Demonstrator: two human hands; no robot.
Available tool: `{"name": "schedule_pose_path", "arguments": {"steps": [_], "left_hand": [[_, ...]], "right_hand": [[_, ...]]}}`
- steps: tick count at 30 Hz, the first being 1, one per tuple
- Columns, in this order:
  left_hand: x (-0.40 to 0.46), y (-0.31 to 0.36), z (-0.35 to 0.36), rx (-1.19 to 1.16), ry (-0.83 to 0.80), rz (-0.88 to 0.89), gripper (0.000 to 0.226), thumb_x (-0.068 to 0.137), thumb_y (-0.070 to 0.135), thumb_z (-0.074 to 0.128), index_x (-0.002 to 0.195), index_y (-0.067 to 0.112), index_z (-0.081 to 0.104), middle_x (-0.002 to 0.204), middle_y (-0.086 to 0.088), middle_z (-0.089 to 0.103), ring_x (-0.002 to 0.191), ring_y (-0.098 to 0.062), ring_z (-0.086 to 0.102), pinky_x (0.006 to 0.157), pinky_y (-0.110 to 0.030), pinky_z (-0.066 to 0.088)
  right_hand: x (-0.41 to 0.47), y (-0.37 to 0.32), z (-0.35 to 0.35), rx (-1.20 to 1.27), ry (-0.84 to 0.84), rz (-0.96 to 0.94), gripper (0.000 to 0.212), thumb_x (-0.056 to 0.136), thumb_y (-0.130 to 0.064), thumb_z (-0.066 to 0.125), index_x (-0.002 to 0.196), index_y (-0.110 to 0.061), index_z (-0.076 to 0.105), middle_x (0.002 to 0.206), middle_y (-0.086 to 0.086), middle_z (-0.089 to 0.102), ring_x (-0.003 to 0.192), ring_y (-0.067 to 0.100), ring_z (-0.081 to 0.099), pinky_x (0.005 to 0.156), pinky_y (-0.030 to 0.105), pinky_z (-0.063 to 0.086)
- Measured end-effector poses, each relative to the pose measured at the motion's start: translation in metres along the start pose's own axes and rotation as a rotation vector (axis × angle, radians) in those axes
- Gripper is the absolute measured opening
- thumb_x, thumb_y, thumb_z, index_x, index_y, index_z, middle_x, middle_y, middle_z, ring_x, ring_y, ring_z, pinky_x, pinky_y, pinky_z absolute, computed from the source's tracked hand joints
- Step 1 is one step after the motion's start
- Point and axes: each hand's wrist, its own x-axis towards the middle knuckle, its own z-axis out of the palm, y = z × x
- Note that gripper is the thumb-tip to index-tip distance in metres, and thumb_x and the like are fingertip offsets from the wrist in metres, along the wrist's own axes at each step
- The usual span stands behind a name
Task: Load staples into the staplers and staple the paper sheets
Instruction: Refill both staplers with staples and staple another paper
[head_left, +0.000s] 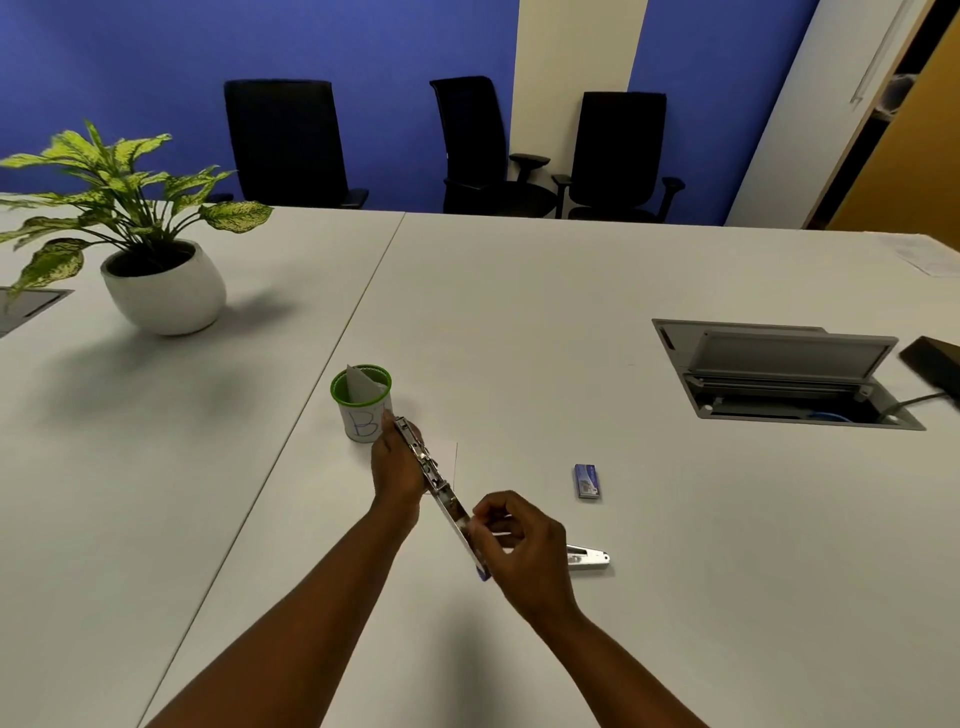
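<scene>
Stapler (439, 488) opened out flat, held above the table (571, 312) centre: your left hand (397, 467) grips its far end, right hand (519, 545) pinches its near end. Staple box (588, 481) lies right.

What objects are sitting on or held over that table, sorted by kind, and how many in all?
Staplers: 2, one opened stapler held in both hands, one stapler part lying on the table
Staple boxes: 1, blue staple box
Cups: 1, green-rimmed cup marked B
Paper sheets: 1, paper sheet
Potted plants: 1, potted plant
Total: 6
</scene>
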Motion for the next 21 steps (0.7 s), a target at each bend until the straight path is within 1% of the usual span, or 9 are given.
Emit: {"name": "schedule_pose_path", "arguments": {"steps": [2, 3, 7, 9, 11, 13, 16, 18, 21], "left_hand": [[-0.001, -0.003, 0.001, 0.024, -0.057, 0.009, 0.051, 0.098, 0.045, 0.025, 0.058, 0.019, 0.041, 0.052, 0.0, 0.038, 0.044, -0.013, 0.037, 0.032, -0.01, 0.026], [-0.002, -0.006, 0.002, 0.035, -0.075, 0.008, 0.051, 0.098, 0.045, 0.025, 0.057, 0.019, 0.041, 0.051, 0.001, 0.037, 0.044, -0.013, 0.036, 0.033, -0.011, 0.026], [-0.008, -0.016, 0.006, 0.104, -0.124, 0.002, 0.05, 0.097, 0.046, 0.026, 0.059, 0.02, 0.043, 0.053, 0.002, 0.042, 0.049, -0.011, 0.042, 0.044, -0.021, 0.034], [-0.01, -0.021, 0.008, 0.122, -0.149, 0.01, 0.05, 0.097, 0.047, 0.027, 0.059, 0.02, 0.045, 0.052, 0.004, 0.047, 0.05, -0.009, 0.048, 0.046, -0.021, 0.039], [-0.012, -0.023, 0.01, 0.13, -0.174, 0.032, 0.051, 0.097, 0.047, 0.027, 0.057, 0.021, 0.045, 0.044, 0.01, 0.048, 0.045, -0.004, 0.049, 0.04, -0.015, 0.039], [-0.012, -0.025, 0.01, 0.132, -0.185, 0.052, 0.052, 0.097, 0.047, 0.026, 0.056, 0.02, 0.044, 0.04, 0.01, 0.047, 0.043, -0.003, 0.048, 0.04, -0.013, 0.039], [-0.012, -0.03, 0.009, 0.142, -0.178, 0.067, 0.051, 0.098, 0.044, 0.026, 0.058, 0.018, 0.046, 0.05, 0.004, 0.048, 0.05, -0.008, 0.049, 0.049, -0.021, 0.041], [-0.011, -0.034, 0.009, 0.147, -0.171, 0.07, 0.052, 0.097, 0.044, 0.026, 0.058, 0.018, 0.048, 0.047, 0.006, 0.048, 0.046, -0.005, 0.051, 0.045, -0.019, 0.042], [-0.011, -0.038, 0.01, 0.134, -0.165, 0.069, 0.054, 0.098, 0.043, 0.026, 0.055, 0.017, 0.046, 0.04, 0.008, 0.047, 0.038, 0.003, 0.049, 0.038, -0.01, 0.039]], "right_hand": [[0.006, -0.006, -0.003, -0.057, 0.033, -0.086, 0.008, 0.081, -0.011, 0.065, 0.082, -0.019, 0.066, 0.077, -0.008, 0.068, 0.072, 0.003, 0.065, 0.064, 0.014, 0.053], [0.011, -0.011, -0.004, -0.093, 0.049, -0.146, 0.009, 0.082, -0.011, 0.063, 0.087, -0.016, 0.068, 0.081, -0.007, 0.069, 0.076, 0.003, 0.064, 0.066, 0.013, 0.052], [0.034, -0.027, -0.007, -0.339, -0.038, -0.343, 0.023, 0.089, -0.017, 0.055, 0.11, -0.018, 0.066, 0.102, 0.0, 0.07, 0.092, 0.012, 0.065, 0.077, 0.025, 0.054], [0.043, -0.029, -0.006, -0.458, -0.074, -0.418, 0.027, 0.091, -0.02, 0.052, 0.116, -0.019, 0.063, 0.103, 0.003, 0.071, 0.093, 0.017, 0.065, 0.078, 0.029, 0.054], [0.048, -0.031, -0.004, -0.511, -0.091, -0.458, 0.029, 0.092, -0.02, 0.05, 0.118, -0.017, 0.062, 0.095, 0.007, 0.072, 0.086, 0.022, 0.065, 0.072, 0.032, 0.055], [0.05, -0.03, -0.002, -0.533, -0.099, -0.472, 0.029, 0.091, -0.017, 0.05, 0.117, -0.014, 0.063, 0.09, 0.009, 0.072, 0.081, 0.024, 0.066, 0.069, 0.033, 0.055], [0.05, -0.027, -0.001, -0.502, -0.098, -0.461, 0.026, 0.09, -0.014, 0.052, 0.111, -0.01, 0.066, 0.094, 0.009, 0.073, 0.084, 0.023, 0.067, 0.074, 0.029, 0.054], [0.05, -0.026, 0.001, -0.441, -0.123, -0.394, 0.022, 0.09, -0.014, 0.052, 0.107, -0.011, 0.066, 0.098, 0.006, 0.071, 0.089, 0.02, 0.065, 0.079, 0.03, 0.054], [0.048, -0.024, 0.002, -0.395, -0.171, -0.297, 0.018, 0.089, -0.014, 0.052, 0.101, -0.008, 0.065, 0.093, 0.008, 0.067, 0.086, 0.02, 0.061, 0.078, 0.036, 0.052]]}}
